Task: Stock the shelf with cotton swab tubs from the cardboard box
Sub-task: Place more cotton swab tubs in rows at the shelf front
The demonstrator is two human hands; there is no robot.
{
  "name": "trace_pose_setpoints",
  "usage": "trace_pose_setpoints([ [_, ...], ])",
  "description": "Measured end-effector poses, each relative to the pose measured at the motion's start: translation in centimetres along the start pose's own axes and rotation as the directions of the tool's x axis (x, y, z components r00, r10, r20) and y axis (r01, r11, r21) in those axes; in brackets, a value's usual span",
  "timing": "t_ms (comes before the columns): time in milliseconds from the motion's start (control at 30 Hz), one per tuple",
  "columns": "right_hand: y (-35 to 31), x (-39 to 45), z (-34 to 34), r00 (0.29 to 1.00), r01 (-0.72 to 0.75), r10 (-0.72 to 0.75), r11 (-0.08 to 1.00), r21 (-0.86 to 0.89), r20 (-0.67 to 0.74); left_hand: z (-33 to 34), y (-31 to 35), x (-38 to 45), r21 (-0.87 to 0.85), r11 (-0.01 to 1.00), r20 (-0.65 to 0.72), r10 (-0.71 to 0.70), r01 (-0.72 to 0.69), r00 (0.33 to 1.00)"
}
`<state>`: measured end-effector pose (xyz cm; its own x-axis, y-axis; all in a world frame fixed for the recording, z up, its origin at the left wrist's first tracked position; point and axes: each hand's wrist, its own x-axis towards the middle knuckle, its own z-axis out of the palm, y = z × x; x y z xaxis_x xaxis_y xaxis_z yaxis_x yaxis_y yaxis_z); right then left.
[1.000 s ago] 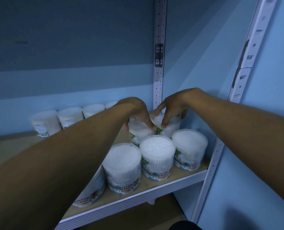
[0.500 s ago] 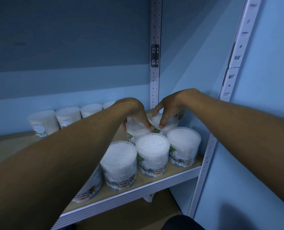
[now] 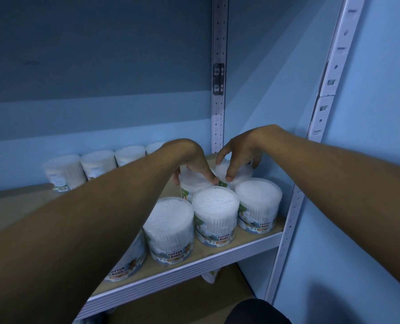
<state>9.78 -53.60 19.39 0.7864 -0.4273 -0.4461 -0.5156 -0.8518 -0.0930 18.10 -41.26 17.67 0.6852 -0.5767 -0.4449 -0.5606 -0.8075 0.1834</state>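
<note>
Head view: both hands set cotton swab tubs on the shelf (image 3: pixel 194 268).
Left hand (image 3: pixel 193 161) grips the left rear tub (image 3: pixel 192 183), right hand (image 3: pixel 240 153) grips the right rear tub (image 3: pixel 237 175), behind three front tubs (image 3: pixel 215 213).

blue wall (image 3: pixel 100 66) is standing behind the shelving, darker band lying above a lighter one | rear perforated upright (image 3: pixel 218 43) is rising at the back right corner | front upright (image 3: pixel 330 85) is slanting up at the right edge | dark rounded shape (image 3: pixel 257 312) is showing at the bottom, too dim to tell
</note>
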Motion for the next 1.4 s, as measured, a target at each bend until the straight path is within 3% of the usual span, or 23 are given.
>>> trace_pose_setpoints([
  [400, 0.1, -0.6, 0.0, 1.0, 0.008, -0.008, 0.999, -0.033, -0.019, 0.1, 0.0, -0.8, -0.017, 1.0, 0.0, 0.006, -0.006, 1.0],
  [567, -0.3, -0.7, -0.6, 0.997, 0.028, -0.031, 0.999, -0.038, -0.076, -0.9, -0.9, -1.1, 0.008, 1.0, -0.06, 0.012, -0.011, 0.998],
  [767, -2.8, 0.0, -1.3, 0.991, 0.051, -0.059, 0.996, -0.073, -0.117, -2.4, -4.7, -1.6, 0.078, 0.997, -0.171, 0.033, -0.02, 0.985],
  [1167, -10.0, 3.5, -0.9, 0.973, 0.165, -0.184, 0.976, -0.141, -0.139, -4.0, -13.8, -1.0, 0.112, 0.993, -0.28, -0.006, 0.039, 0.96],
  [1400, -12.8, 7.2, -0.1, 0.956, 0.163, -0.191, 0.977, -0.137, -0.225, -4.5, -16.9, 0.9, 0.141, 0.99, -0.331, 0.032, 0.016, 0.943],
])
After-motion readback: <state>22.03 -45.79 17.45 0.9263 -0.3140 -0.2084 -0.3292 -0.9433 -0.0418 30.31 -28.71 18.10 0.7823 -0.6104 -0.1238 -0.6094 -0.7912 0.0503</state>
